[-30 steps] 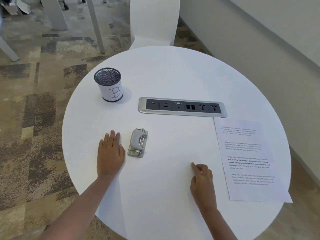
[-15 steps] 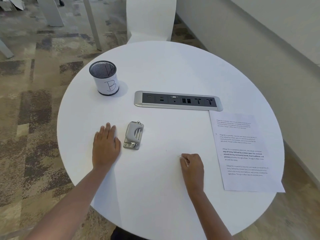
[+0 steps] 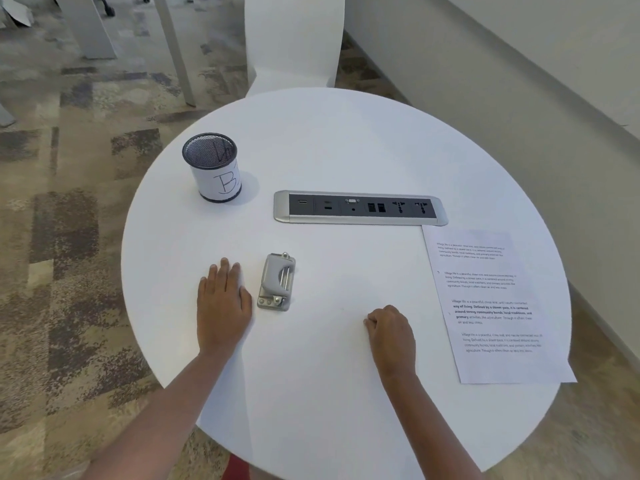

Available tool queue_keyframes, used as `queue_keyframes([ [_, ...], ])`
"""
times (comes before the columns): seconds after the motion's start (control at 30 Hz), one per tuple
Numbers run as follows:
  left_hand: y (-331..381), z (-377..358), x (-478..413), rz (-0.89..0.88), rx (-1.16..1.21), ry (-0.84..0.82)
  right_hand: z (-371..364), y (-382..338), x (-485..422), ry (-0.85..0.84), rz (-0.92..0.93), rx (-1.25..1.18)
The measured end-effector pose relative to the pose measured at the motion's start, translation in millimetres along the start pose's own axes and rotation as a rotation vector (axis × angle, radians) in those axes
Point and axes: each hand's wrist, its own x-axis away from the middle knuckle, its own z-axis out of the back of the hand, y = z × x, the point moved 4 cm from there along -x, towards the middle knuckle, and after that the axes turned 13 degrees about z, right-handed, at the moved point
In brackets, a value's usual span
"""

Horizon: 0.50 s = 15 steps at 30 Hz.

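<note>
A small grey metal hole punch (image 3: pixel 277 282) lies on the round white table (image 3: pixel 346 140). My left hand (image 3: pixel 221 303) rests flat on the table just left of the punch, fingers straight, not touching it. My right hand (image 3: pixel 391 332) sits on the table to the punch's right with its fingers curled under, holding nothing. A printed sheet of paper (image 3: pixel 491 306) lies at the right side of the table, past my right hand. A black mesh cup (image 3: pixel 213 168) wrapped in white paper marked "B" stands at the back left.
A silver power and socket strip (image 3: pixel 360 207) is set into the table's middle. A white chair (image 3: pixel 294 43) stands behind the table. A wall runs along the right, and patterned carpet with table legs lies to the left.
My right hand has curled its fingers into a loose fist and slid slightly back towards me. My left hand has stayed flat beside the punch. The camera has shifted a little.
</note>
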Motion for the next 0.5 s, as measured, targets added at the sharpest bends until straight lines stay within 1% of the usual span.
queue_keyframes([
  [0.13, 0.1, 0.3, -0.6, -0.012, -0.009, -0.014, 2.2, -13.1, -7.2, -0.138, -0.008, 0.202],
  [0.23, -0.3, 1.4, -0.5, -0.012, 0.000, -0.009, 2.8, -22.6, -13.0, -0.206, 0.005, 0.265],
  [0.4, -0.1, 3.2, -1.5, -0.023, 0.013, -0.006, -2.6, -25.3, -17.8, -0.206, 0.002, 0.324],
  [0.5, -0.8, 3.6, -4.4, -0.051, 0.022, -0.013, -6.5, -21.3, -15.4, -0.137, -0.003, 0.301],
])
